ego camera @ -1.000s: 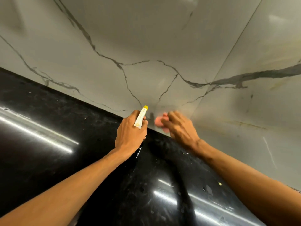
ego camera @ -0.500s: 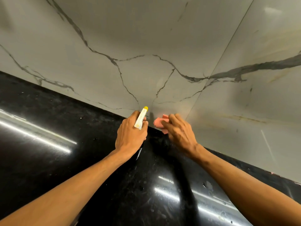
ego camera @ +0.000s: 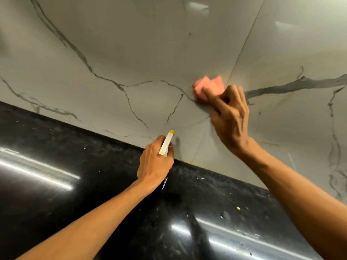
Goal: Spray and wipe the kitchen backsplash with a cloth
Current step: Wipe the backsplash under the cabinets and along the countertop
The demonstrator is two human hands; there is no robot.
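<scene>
Wiping step: the right hand (ego camera: 230, 117) grips the cloth (ego camera: 208, 87) against the backsplash (ego camera: 131, 53). The left hand (ego camera: 155, 162) clutches the sprayer (ego camera: 166, 145) low by the backsplash. Next, probably a firm sweep across it.

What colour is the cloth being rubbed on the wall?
Pink, a crumpled cloth held in the right hand; the head view shows it.

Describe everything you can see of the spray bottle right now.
Of the spray bottle only the head shows: a slim cream-white plastic piece with a yellow nozzle tip, tilted up toward the marble-look backsplash. The left hand grips it, fingers curled round it, hiding the body; a thin pale sliver shows below the hand. It is held above the black countertop near the wall's base, casting a shadow on the tile; no spray is visible.
</scene>
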